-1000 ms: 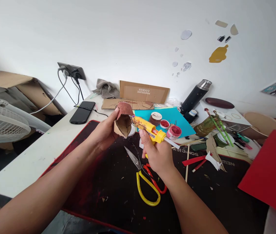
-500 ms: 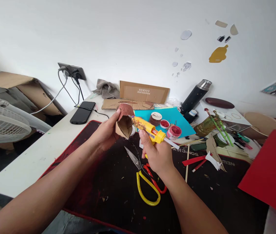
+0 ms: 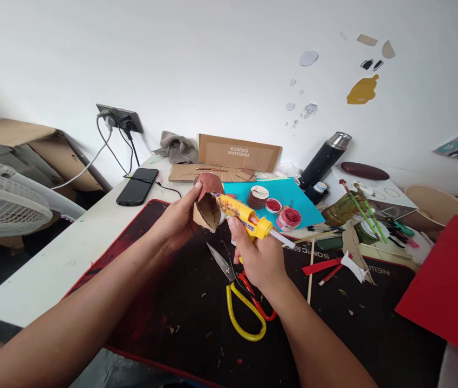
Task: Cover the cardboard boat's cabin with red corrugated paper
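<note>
My left hand grips a folded cardboard piece, reddish-brown outside and bare brown inside, its hollow side turned toward me. In my right hand is a yellow hot glue gun, a clear glue stick poking out of its rear end. The nozzle meets the edge of the cardboard piece; I cannot tell whether it touches or hovers just off it. Below both hands lie scissors with one yellow and one red handle, on a dark mat.
Paint pots stand on a blue sheet behind the glue gun. A phone lies left, a black flask leans back right. Brushes in a jar, a red sheet and paper scraps occupy the right. A fan is far left.
The glue gun has shifted slightly left and down along the edge of the cardboard piece, my right hand with it. My left hand stays almost still.
</note>
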Demonstrator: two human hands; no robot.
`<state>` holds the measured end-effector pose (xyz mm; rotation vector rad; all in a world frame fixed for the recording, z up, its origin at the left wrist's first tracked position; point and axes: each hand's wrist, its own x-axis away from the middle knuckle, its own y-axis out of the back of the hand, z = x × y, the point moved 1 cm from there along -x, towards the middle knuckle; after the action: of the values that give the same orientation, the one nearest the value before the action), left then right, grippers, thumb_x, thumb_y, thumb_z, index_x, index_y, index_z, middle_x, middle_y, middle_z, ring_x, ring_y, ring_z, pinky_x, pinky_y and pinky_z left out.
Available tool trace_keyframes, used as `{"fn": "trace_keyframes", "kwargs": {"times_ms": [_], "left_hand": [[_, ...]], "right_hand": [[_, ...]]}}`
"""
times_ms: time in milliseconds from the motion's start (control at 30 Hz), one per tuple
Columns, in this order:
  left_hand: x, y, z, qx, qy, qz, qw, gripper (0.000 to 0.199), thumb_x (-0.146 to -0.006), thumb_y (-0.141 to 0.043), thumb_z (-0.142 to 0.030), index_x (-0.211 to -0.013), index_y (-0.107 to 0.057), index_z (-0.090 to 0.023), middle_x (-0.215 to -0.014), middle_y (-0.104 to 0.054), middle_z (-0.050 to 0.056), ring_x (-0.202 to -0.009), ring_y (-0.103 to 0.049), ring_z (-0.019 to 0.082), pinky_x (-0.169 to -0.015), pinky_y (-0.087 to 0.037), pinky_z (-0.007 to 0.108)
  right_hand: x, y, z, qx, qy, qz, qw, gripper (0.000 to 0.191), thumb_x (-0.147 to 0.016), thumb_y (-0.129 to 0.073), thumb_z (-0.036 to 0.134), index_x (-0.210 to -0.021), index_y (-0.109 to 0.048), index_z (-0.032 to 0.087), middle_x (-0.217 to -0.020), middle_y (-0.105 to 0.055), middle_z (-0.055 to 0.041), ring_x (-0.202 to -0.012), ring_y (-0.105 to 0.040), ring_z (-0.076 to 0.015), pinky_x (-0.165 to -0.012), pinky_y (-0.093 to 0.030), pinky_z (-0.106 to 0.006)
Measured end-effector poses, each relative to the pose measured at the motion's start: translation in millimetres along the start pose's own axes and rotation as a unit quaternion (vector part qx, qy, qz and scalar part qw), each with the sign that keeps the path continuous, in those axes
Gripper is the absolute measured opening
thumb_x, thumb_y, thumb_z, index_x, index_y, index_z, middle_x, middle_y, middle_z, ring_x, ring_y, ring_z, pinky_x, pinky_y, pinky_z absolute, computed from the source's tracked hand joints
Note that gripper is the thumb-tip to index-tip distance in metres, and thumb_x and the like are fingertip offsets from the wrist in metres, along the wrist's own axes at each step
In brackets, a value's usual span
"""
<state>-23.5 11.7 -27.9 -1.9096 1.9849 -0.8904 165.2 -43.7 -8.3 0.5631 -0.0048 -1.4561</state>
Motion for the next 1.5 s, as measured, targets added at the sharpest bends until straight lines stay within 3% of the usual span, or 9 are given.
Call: {"fn": "trace_keyframes", "kwargs": {"times_ms": [167, 333, 467, 567, 700, 900, 1167, 1333, 1500], "left_hand": [[2.2, -2.8, 1.0, 0.000, 0.002, -0.013, 1.000, 0.036, -0.102, -0.077, -0.050, -0.102, -0.084, -0.015, -0.102, -0.088, 0.014, -0.081, -0.082, 0.025, -0.062, -0.063, 0.028], [3.2, -3.9, 3.2, -0.006, 0.000, 0.013, 1.000, 0.041, -0.100, -0.079, -0.053, -0.114, -0.085, -0.015, -0.106, -0.088, 0.016, -0.094, -0.084, 0.031, -0.068, -0.065, 0.032], [3.1, -4.0, 3.1, -0.010, 0.005, 0.006, 1.000, 0.042, -0.100, -0.079, -0.053, -0.113, -0.085, -0.014, -0.108, -0.088, 0.016, -0.090, -0.083, 0.029, -0.062, -0.062, 0.030], [3.3, -4.6, 2.0, -0.006, 0.005, -0.014, 1.000, 0.040, -0.102, -0.077, -0.051, -0.110, -0.085, -0.012, -0.108, -0.088, 0.017, -0.088, -0.083, 0.028, -0.065, -0.063, 0.029], [3.4, -4.3, -1.2, 0.006, -0.006, 0.001, 1.000, 0.038, -0.104, -0.075, -0.050, -0.112, -0.084, -0.014, -0.110, -0.087, 0.015, -0.092, -0.083, 0.027, -0.072, -0.065, 0.030], [0.6, 0.9, -6.2, 0.023, 0.005, -0.055, 0.998, 0.035, -0.108, -0.071, -0.045, -0.108, -0.084, -0.013, -0.100, -0.086, 0.011, -0.076, -0.079, 0.020, -0.066, -0.065, 0.028], [2.6, -1.5, -5.3, 0.021, 0.006, -0.070, 0.997, 0.034, -0.105, -0.076, -0.046, -0.102, -0.082, -0.012, -0.091, -0.084, 0.010, -0.068, -0.076, 0.019, -0.059, -0.062, 0.027], [6.0, -7.7, -4.1, 0.023, 0.006, -0.021, 1.000, 0.035, -0.106, -0.072, -0.047, -0.096, -0.081, -0.014, -0.086, -0.084, 0.010, -0.070, -0.077, 0.021, -0.063, -0.064, 0.028], [6.9, -12.1, -3.4, 0.016, -0.003, 0.003, 1.000, 0.038, -0.109, -0.066, -0.046, -0.100, -0.082, -0.012, -0.098, -0.087, 0.015, -0.080, -0.081, 0.024, -0.073, -0.067, 0.030]], "right_hand": [[1.1, -0.1, 0.6, -0.016, -0.006, -0.006, 1.000, 0.047, -0.110, -0.058, 0.065, -0.096, -0.079, 0.026, -0.056, -0.064, -0.0011, -0.059, -0.073, -0.0241, -0.047, -0.052, -0.030], [2.0, -1.1, 0.0, -0.016, -0.007, -0.006, 1.000, 0.047, -0.109, -0.059, 0.066, -0.095, -0.078, 0.025, -0.055, -0.062, 0.0000, -0.056, -0.072, -0.0222, -0.047, -0.051, -0.028], [0.2, -1.9, -0.3, -0.039, -0.011, 0.001, 0.999, 0.048, -0.109, -0.058, 0.066, -0.092, -0.074, 0.025, -0.054, -0.060, 0.0019, -0.047, -0.065, -0.0183, -0.044, -0.050, -0.027], [-1.4, -2.3, -0.6, -0.073, -0.022, 0.020, 0.997, 0.050, -0.109, -0.058, 0.066, -0.082, -0.066, 0.024, -0.055, -0.059, 0.0033, -0.041, -0.061, -0.0152, -0.042, -0.048, -0.026], [-2.0, -1.8, -1.7, -0.101, -0.042, 0.039, 0.993, 0.051, -0.106, -0.062, 0.067, -0.078, -0.062, 0.024, -0.053, -0.057, 0.0042, -0.040, -0.059, -0.0145, -0.041, -0.047, -0.025], [-1.5, 2.1, -4.2, -0.129, -0.036, 0.020, 0.991, 0.053, -0.106, -0.061, 0.072, -0.085, -0.067, 0.023, -0.052, -0.054, 0.0058, -0.041, -0.061, -0.0147, -0.044, -0.049, -0.026], [0.6, -1.1, -4.7, -0.080, 0.009, 0.013, 0.997, 0.051, -0.111, -0.057, 0.061, -0.078, -0.065, 0.023, -0.053, -0.060, 0.0032, -0.044, -0.062, -0.0147, -0.052, -0.052, -0.027], [1.5, -1.7, -5.6, -0.047, 0.013, 0.003, 0.999, 0.050, -0.111, -0.058, 0.065, -0.084, -0.073, 0.025, -0.053, -0.061, 0.0013, -0.046, -0.065, -0.0186, -0.047, -0.050, -0.029], [2.1, -0.5, -3.5, -0.010, 0.029, -0.001, 1.000, 0.047, -0.112, -0.057, 0.063, -0.097, -0.081, 0.025, -0.057, -0.065, -0.0018, -0.058, -0.073, -0.0235, -0.051, -0.054, -0.031]]}}
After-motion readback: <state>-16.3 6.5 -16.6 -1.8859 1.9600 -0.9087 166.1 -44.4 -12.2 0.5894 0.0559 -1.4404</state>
